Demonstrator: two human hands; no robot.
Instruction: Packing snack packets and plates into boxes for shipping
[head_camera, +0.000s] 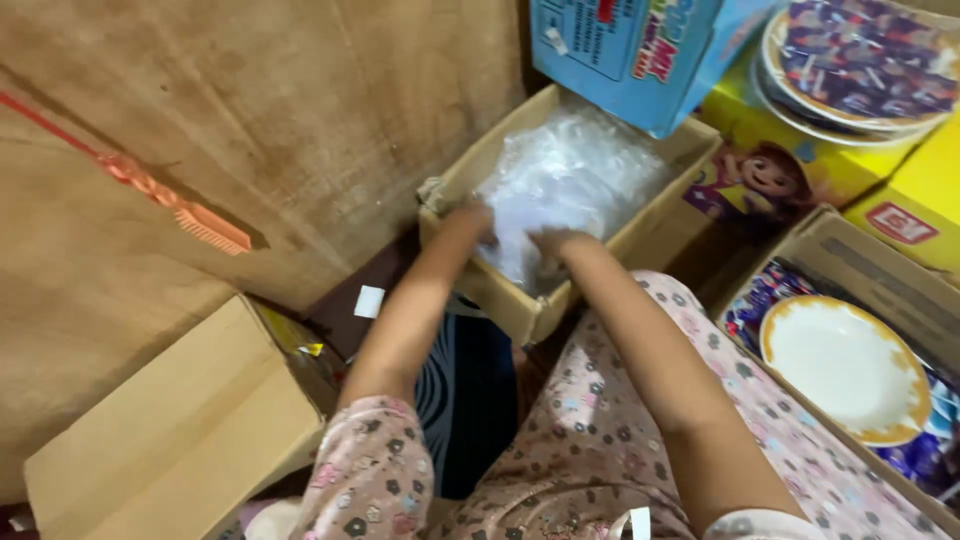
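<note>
Plywood wall behind, boxes crowd the floor. Left hand (468, 222) and right hand (553, 245) both reach into small open cardboard box (520, 310) — fingers pressed on clear plastic bags (570, 170) inside; grip hidden, can't tell how far curled. White plate (845, 365) in box at right, well apart.

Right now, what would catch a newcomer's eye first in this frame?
Both hands, the left hand and the right hand, are plunged into crinkled clear plastic wrap in an open cardboard box at centre. At the right edge, a white plate with a gold rim lies in another carton, below a stack of patterned plates on a yellow box. An orange comb hangs on the brown wall at left.
</note>
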